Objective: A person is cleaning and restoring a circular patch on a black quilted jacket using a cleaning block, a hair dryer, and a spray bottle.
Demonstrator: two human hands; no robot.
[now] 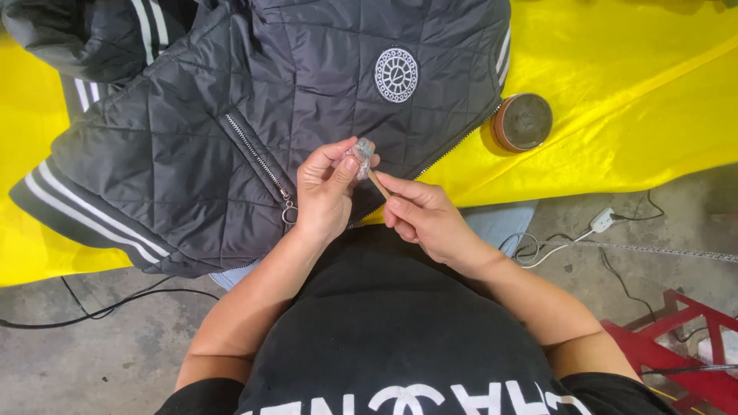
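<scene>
My left hand (327,188) pinches a small grey wad (360,156) between thumb and fingers. My right hand (424,217) grips a thin brownish stick (377,184) whose far end meets the wad. Both hands hover over the lower edge of a black quilted jacket (254,100) spread on a yellow sheet (638,115). The jacket has white-striped cuffs, a round white emblem (396,74), and a pocket zip with a ring pull (289,214) just left of my left hand.
A round brown tin (523,121) lies on the yellow sheet right of the jacket. On the concrete floor are a white plug with cable (600,221), black cables at left, and a red metal frame (676,346) at lower right.
</scene>
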